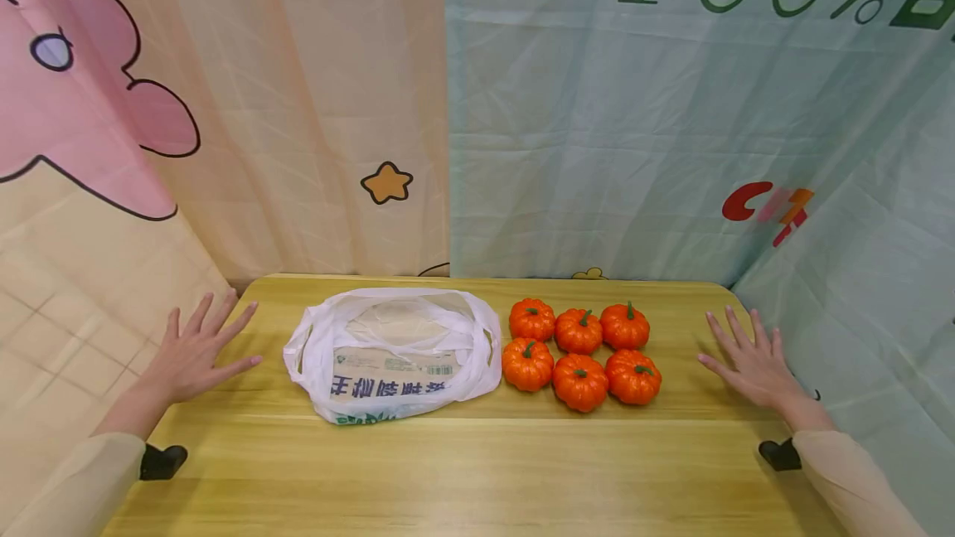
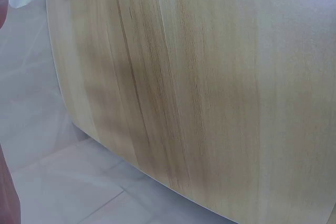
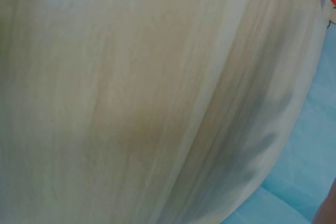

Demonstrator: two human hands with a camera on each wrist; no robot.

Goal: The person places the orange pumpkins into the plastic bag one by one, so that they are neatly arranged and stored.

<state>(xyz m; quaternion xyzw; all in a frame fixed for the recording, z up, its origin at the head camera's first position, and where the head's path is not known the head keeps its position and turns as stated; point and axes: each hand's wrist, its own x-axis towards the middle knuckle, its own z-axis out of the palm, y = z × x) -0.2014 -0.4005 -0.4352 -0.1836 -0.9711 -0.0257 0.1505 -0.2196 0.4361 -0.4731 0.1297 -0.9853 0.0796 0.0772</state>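
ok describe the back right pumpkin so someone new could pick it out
On the wooden table, find the white plastic bag; right of it sit six orange pumpkins in two rows of three. Go to the right end of the far row. On that pumpkin, the stem points nearly straight up in the head view, while its neighbours' lean.

Left sleeve [image 1: 78,491] and right sleeve [image 1: 854,479], near corners of the scene: plain pale beige cloth, lightly creased, each ending in a simple cuff that leaves the wrist bare. Left black piece [image 1: 166,462] and right black piece [image 1: 779,455]: small, stubby, projecting beside the cuffs. Left hand [image 1: 196,355] and right hand [image 1: 755,365]: bare, each showing four slender fingers and a thumb.
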